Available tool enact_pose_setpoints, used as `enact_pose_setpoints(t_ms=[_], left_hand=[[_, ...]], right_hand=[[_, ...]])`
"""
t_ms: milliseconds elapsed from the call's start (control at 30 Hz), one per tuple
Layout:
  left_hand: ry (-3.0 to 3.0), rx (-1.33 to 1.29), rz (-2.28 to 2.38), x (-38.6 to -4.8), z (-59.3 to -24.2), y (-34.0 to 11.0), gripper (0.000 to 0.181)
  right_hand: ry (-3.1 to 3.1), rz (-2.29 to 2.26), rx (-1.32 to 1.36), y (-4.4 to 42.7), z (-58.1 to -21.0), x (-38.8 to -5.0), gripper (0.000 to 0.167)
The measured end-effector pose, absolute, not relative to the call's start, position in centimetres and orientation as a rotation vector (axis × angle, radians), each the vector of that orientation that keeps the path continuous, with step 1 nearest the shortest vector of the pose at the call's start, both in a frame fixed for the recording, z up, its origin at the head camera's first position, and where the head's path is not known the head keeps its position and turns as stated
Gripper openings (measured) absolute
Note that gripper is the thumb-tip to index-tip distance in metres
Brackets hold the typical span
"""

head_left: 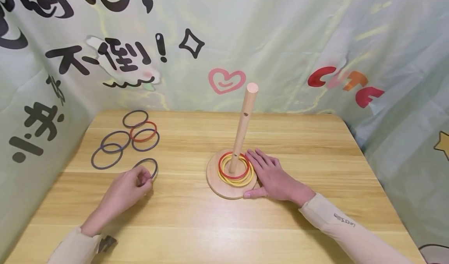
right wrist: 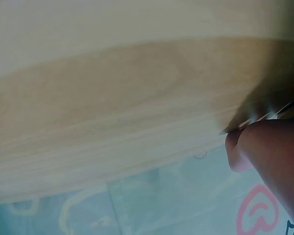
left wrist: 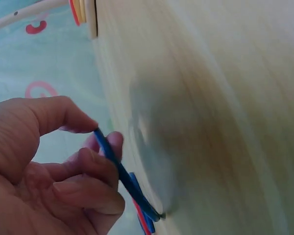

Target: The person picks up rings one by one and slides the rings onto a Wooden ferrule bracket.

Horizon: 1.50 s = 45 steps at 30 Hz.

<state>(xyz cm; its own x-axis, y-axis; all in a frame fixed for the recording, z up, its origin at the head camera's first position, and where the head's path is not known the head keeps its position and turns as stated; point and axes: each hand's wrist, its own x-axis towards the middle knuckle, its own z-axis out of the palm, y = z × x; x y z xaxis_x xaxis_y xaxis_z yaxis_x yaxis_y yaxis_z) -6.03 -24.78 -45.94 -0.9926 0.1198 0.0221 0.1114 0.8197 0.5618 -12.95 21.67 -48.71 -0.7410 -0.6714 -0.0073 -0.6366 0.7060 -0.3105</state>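
My left hand (head_left: pixel 128 190) pinches a dark blue ring (head_left: pixel 156 166) between thumb and fingers; in the left wrist view this ring (left wrist: pixel 125 174) slants down from the fingertips, its lower end near the table. My right hand (head_left: pixel 275 178) lies with spread fingers against the right edge of a round wooden base (head_left: pixel 217 184). A wooden post (head_left: pixel 242 129) rises from the base, leaning slightly right in the head view. Round its foot lie a red ring (head_left: pixel 220 169) and yellow rings (head_left: pixel 242 185). The right wrist view shows only part of the right hand (right wrist: pixel 272 152).
At the table's back left lie several dark blue rings (head_left: pixel 92 160), some overlapping, and one red ring (head_left: pixel 142 140). A printed cloth (head_left: pixel 280 41) hangs behind the wooden table (head_left: pixel 196 232) and at both sides.
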Motion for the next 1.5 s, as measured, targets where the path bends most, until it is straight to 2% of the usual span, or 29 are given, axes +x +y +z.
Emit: enact_pose_setpoints(t_ms=[467, 833, 1133, 1500], left_hand=[[3.171, 0.319, 1.281, -6.0, -44.5, -23.6, 0.016], [3.141, 0.416, 1.608, -7.3, -42.9, -22.2, 0.015], [2.843, 0.514, 1.957, -9.0, -41.0, -18.4, 0.016], [2.602, 0.658, 2.202, -10.9, -36.7, -12.9, 0.021]], right_hand=[[2.803, -0.436, -1.077, 21.8, -48.8, -12.9, 0.128], [2.807, -0.440, -1.075, 21.8, -48.8, -12.9, 0.129], [2.803, -0.440, -1.077, 21.8, -48.9, -13.0, 0.127], [2.805, -0.455, -1.085, 21.7, -48.9, -12.9, 0.126]])
